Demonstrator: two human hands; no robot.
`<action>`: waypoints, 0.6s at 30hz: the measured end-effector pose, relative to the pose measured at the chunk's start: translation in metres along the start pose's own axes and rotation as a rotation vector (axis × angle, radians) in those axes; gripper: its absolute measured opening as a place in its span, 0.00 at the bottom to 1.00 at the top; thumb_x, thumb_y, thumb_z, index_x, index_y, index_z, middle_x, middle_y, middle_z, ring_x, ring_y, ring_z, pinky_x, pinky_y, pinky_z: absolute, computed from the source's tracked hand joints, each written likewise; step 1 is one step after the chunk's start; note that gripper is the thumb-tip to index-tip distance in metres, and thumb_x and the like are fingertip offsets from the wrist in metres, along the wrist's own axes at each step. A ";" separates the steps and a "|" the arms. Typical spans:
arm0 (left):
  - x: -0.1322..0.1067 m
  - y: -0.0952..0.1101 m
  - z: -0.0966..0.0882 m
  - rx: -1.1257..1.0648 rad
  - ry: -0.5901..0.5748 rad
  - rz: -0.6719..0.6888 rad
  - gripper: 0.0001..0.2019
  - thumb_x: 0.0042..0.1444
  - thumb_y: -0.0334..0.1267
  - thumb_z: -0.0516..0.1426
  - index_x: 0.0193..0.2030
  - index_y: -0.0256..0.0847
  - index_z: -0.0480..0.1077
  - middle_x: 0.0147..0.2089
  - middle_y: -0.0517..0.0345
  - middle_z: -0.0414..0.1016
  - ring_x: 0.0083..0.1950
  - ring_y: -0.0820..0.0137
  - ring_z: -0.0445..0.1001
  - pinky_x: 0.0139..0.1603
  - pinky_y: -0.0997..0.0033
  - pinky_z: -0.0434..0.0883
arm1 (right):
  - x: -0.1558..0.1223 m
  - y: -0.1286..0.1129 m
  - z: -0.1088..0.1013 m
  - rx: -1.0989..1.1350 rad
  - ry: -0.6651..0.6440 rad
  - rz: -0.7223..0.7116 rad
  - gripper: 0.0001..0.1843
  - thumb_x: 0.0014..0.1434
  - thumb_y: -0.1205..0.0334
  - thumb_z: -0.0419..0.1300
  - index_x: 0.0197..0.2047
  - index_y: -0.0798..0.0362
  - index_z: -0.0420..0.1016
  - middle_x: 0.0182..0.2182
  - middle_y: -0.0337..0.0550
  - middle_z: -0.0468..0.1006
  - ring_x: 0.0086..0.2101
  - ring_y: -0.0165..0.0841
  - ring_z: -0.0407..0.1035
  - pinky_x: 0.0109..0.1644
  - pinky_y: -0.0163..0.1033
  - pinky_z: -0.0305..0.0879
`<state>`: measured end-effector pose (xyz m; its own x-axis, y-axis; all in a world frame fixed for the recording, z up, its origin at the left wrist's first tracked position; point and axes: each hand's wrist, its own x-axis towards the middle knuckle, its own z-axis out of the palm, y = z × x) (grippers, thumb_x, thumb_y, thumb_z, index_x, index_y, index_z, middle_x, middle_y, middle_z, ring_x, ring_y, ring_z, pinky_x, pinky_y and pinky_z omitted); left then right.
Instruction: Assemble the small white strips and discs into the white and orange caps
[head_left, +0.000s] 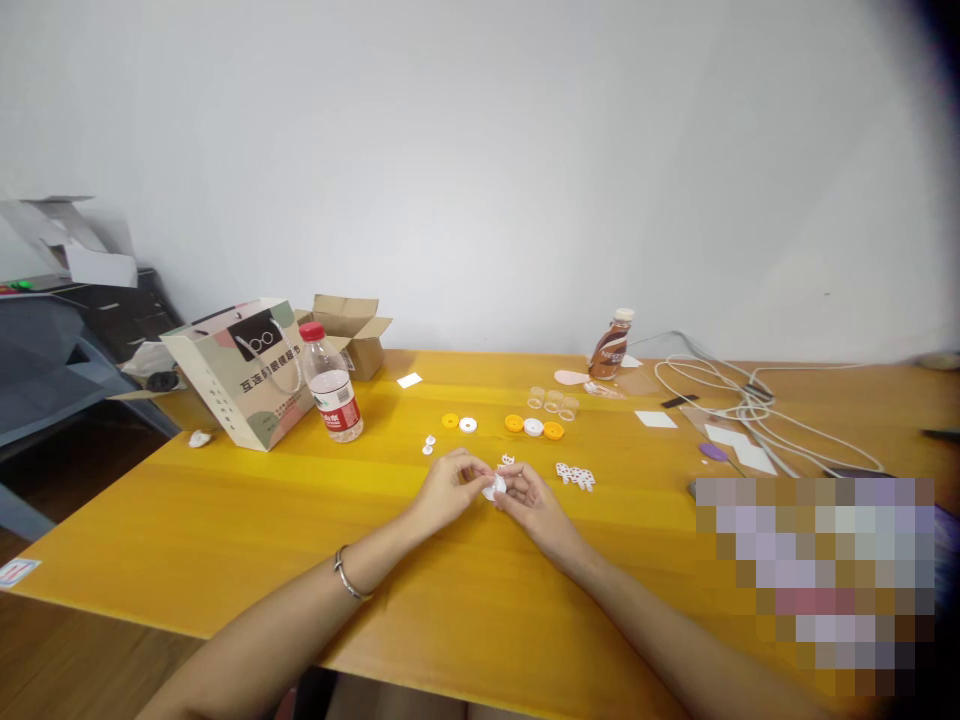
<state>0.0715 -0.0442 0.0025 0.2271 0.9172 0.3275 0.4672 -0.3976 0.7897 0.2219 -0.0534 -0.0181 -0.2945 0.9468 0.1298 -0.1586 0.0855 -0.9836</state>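
Over the middle of the table, my left hand (459,485) and my right hand (531,500) meet at a small round white plastic piece (493,489). Fingertips of both hands pinch it from either side, covering part of it. Just behind them lies a small white spiky part (508,460). To the right of my right hand is a group of white pieces with dark dots (575,475). Farther back sit yellow and white discs (459,423), a row of orange and white caps (533,427), and clear cups (553,402). Two small white parts (428,445) stand left of these.
On the left stand a paper bag (259,375), a water bottle (332,395) and an open cardboard box (352,335). A brown drink bottle (611,345) is at the back. White cables (750,400) and paper cards (655,419) lie on the right, near a pixelated area.
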 end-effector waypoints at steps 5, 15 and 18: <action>0.000 -0.002 0.001 0.034 0.016 0.015 0.06 0.48 0.36 0.55 0.29 0.37 0.72 0.27 0.59 0.69 0.29 0.75 0.65 0.31 0.77 0.62 | 0.000 0.000 0.000 -0.003 0.005 -0.011 0.15 0.42 0.57 0.63 0.32 0.50 0.64 0.28 0.37 0.72 0.31 0.31 0.67 0.37 0.37 0.63; -0.004 0.003 0.000 0.100 0.026 0.060 0.06 0.50 0.36 0.54 0.29 0.37 0.70 0.27 0.59 0.68 0.30 0.74 0.65 0.31 0.77 0.62 | -0.001 0.001 -0.001 -0.006 -0.004 -0.015 0.13 0.44 0.58 0.63 0.32 0.50 0.65 0.28 0.37 0.72 0.30 0.30 0.66 0.36 0.36 0.62; -0.004 0.000 0.002 0.093 0.045 0.063 0.05 0.49 0.36 0.54 0.30 0.37 0.69 0.29 0.59 0.68 0.30 0.74 0.65 0.31 0.77 0.62 | -0.001 0.002 -0.002 -0.004 -0.006 -0.016 0.13 0.44 0.58 0.63 0.32 0.50 0.65 0.28 0.37 0.72 0.31 0.30 0.66 0.36 0.36 0.62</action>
<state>0.0723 -0.0479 0.0007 0.2203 0.8899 0.3995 0.5310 -0.4529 0.7162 0.2233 -0.0535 -0.0201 -0.2980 0.9433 0.1465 -0.1594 0.1022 -0.9819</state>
